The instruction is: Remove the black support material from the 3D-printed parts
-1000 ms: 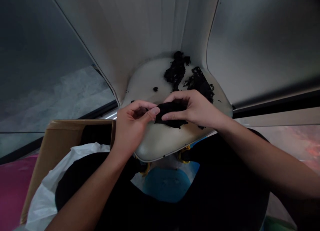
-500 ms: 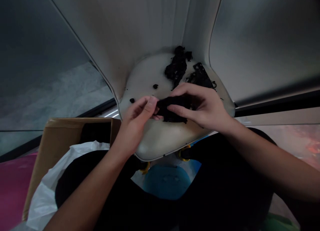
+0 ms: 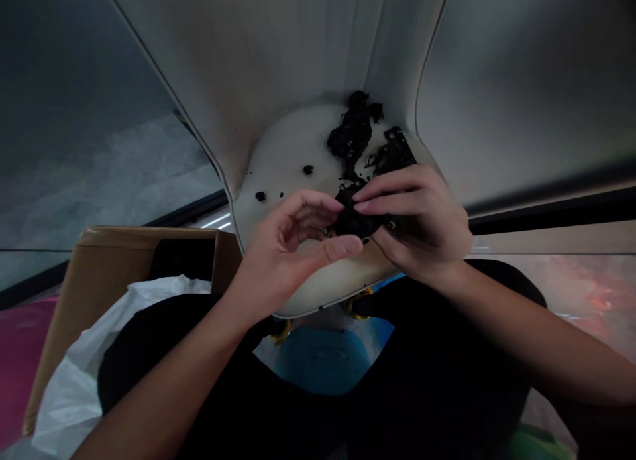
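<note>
A dark, ragged black piece [image 3: 350,218] is held between both hands over the front of a pale chair seat [image 3: 288,142]; its exact kind is too dark to make out. My left hand [image 3: 293,248] has its curled fingertips on the left edge, the thumb extended below. From the right, my right hand [image 3: 422,215] pinches the piece, fingers on top and thumb underneath. Just behind lie a crumpled black clump [image 3: 352,138] and a flatter black piece with a torn, holed edge [image 3: 395,148]. Small black bits [image 3: 309,170] dot the seat's left side.
At the lower left stands an open cardboard box [image 3: 59,334] with a white liner [image 3: 84,360] hanging over its side. The chair back [image 3: 298,42] rises at the far side. My dark-clothed knees flank the seat, and a blue surface [image 3: 322,360] shows below.
My left hand has opened its pinch and spread its thumb forward under the piece. The right hand has turned, its fingers now lying over the top. The view has shifted slightly.
</note>
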Demonstrator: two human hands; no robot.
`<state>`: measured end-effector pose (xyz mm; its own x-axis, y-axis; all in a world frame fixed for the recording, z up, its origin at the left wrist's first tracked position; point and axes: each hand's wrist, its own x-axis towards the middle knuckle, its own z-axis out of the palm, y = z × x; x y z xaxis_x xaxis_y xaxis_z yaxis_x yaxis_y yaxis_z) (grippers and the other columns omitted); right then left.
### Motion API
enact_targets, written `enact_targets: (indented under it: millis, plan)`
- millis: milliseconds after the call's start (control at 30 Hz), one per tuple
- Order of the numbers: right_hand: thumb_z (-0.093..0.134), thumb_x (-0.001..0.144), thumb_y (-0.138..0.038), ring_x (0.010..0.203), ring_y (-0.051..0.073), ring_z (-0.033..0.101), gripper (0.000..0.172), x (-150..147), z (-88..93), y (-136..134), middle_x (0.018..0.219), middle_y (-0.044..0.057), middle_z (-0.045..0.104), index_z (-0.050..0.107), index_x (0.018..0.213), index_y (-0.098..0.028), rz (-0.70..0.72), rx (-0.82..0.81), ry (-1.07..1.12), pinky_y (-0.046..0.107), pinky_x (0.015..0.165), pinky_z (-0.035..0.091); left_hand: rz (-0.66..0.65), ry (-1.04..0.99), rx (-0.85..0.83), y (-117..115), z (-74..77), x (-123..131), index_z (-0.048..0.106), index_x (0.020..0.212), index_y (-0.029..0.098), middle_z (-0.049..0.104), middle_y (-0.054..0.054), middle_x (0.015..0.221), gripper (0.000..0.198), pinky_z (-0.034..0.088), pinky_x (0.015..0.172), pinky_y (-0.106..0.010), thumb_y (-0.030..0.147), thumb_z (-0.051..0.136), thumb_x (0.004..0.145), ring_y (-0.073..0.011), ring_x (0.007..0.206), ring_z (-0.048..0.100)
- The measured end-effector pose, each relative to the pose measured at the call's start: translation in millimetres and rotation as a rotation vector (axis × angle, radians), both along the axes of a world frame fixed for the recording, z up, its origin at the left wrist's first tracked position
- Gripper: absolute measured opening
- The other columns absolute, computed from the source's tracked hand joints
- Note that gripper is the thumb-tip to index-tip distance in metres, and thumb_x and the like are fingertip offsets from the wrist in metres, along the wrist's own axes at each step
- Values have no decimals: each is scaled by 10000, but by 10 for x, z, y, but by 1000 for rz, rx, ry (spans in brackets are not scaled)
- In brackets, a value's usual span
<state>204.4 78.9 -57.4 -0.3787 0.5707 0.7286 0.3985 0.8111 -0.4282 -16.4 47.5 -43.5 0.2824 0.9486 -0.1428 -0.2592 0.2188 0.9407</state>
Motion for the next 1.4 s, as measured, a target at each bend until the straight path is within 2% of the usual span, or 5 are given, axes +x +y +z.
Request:
enact_targets:
  millis: [233,467,767,967,1400]
  plan:
    - [739,956,-195,1044,284,802,361,-73,0,-88,1196,90,821,709,1310,-263,67,30,-57,459,851,672,178,38,86,-34,-39,10,771,1089,253,794,-7,1141,288,622,990,-260,239,968,880,-162,1104,756]
    - [911,932,-434,1006,297,716,437,-73,69,-97,1095,79,749,753,1328,-338,113,-518,81,486,916,631,231,35,172,-4,-4,-8,720,1131,235,788,22,1031,411,669,952,-274,77,950,829,-151,1014,787]
    - [1001,840,-462,859,204,690,305,-165,78,-38,956,31,769,799,920,-248,91,-739,239,368,777,575,288,77,195,40,-11,-49,701,1128,279,676,32,1083,511,663,956,-281,40,973,768,-128,937,724]
    - [974,880,-426,764,187,678,251,-194,133,-111,851,21,777,816,839,-235,-30,-765,256,358,736,558,196,179,129,18,-29,-14,739,1008,244,747,3,1018,425,627,881,-291,232,1052,721,-181,985,730]
    - [716,1065,-299,866,174,608,164,-245,33,-170,908,9,657,601,966,-234,44,-791,191,315,785,495,215,188,82,42,1,112,679,899,222,740,-2,942,296,586,878,-308,182,954,796,-170,917,700]
